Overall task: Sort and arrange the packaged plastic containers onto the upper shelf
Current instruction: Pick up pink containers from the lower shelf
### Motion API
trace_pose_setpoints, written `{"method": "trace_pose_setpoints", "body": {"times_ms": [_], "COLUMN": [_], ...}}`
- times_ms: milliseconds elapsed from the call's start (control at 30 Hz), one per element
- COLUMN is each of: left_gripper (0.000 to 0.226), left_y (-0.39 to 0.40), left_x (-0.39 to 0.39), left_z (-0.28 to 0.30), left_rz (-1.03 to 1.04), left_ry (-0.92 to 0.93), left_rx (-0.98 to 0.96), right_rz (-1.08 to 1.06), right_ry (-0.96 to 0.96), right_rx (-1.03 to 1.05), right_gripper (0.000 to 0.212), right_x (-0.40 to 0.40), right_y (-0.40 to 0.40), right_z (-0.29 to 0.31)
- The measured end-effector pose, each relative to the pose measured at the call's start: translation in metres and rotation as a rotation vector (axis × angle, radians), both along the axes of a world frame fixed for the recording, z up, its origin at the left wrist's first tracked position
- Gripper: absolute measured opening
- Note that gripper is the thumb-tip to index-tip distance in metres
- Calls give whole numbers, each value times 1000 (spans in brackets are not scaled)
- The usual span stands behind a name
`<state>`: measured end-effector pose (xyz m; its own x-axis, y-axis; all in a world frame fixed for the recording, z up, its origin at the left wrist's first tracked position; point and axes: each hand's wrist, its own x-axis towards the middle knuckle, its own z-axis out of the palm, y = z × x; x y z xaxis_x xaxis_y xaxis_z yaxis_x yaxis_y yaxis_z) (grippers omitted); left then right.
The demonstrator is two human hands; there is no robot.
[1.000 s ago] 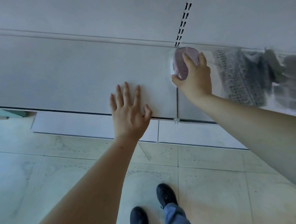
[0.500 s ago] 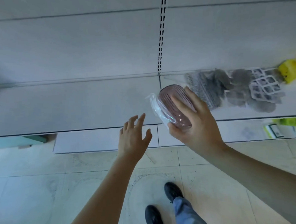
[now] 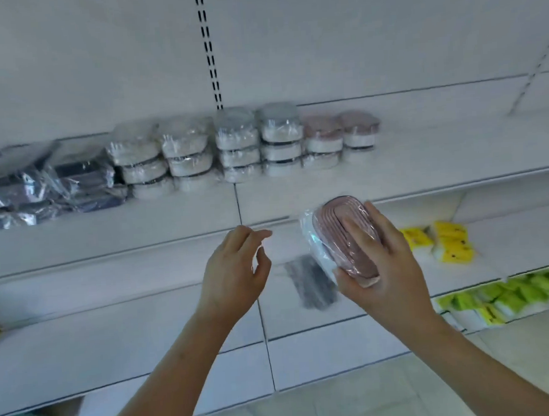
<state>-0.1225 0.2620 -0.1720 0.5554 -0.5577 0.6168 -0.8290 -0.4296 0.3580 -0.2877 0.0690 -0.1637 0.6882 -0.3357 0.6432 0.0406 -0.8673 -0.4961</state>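
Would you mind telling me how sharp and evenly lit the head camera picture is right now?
Head view: soft all over; the pink container in the right hand and the left hand fingertips are motion-smeared; wrapped stacks show glare on film; shelf edges bow from the wide lens; light is flat and bluish.

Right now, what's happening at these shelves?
A person is stocking a shop shelf. Their right hand grips a wrapped pink container, held in front of the shelves and not yet put down. The left hand hovers beside it, fingers loosely curled, holding nothing. On the upper shelf stand stacks of wrapped containers, mostly white, with two pink-lidded stacks at the right end. Dark packets lie to the left of them.
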Motion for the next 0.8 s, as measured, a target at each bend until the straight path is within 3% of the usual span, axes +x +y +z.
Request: {"method": "trace_pose_setpoints", "body": {"times_ms": [233,400,500,567,800], "left_gripper": [32,42,67,78,70], "left_y": [-112,-168,-177,-177,-173], "left_x": [36,82,96,98,92], "left_z": [31,23,15,10,11], "left_rz": [-8,51,109,122,161], "left_ry": [22,186,217,187,185], "left_rx": [50,291,483,498,437], "right_rz": [-112,-97,-95,-67,-112], "right_ry": [15,50,96,136,201], "right_rx": [91,144,70,83,84], "right_gripper": [69,68,69,69,67], "right_x": [33,81,121,148,226], "right_y": [-93,-163,-193,-204,-195], "right_z": [44,72,86,94,113]}}
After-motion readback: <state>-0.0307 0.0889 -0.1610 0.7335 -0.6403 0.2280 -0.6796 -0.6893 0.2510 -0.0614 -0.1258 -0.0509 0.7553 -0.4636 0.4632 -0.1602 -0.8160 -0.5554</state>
